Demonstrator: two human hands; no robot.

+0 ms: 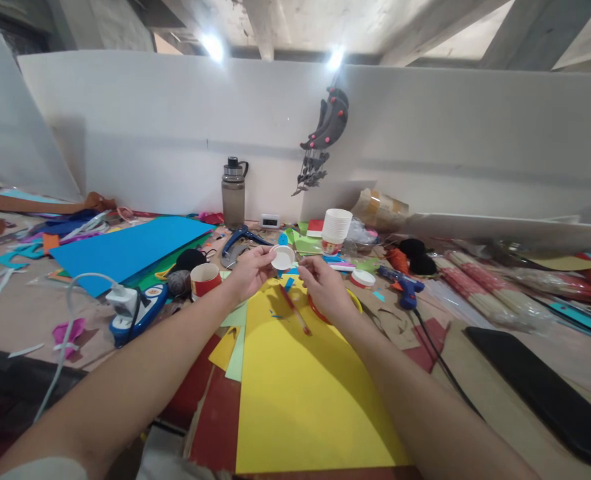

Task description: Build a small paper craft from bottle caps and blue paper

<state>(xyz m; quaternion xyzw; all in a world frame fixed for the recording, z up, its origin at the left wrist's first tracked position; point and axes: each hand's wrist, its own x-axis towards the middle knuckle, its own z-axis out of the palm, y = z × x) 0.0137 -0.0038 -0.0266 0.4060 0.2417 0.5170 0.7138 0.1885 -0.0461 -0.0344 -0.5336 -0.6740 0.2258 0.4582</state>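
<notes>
Between the thumb and fingers of my left hand (255,270) is a small white round cup piece (283,257), held with its hollow side toward me. My right hand (323,285) hovers just right of it, fingertips pinched together; whatever they hold, if anything, is too small to make out. Under both hands lies a yellow sheet (305,393) with a red pencil (295,310) and blue scraps on it. Partly behind my right hand is a yellow and red ring-shaped thing (354,301).
A stack of paper cups (336,230) and a white lid (362,278) stand beyond. A red paper cup (205,281) and power strip (140,313) are left. The blue glue gun (403,287), its cord and a black phone-like slab (540,393) lie right. A bottle (233,197) stands behind.
</notes>
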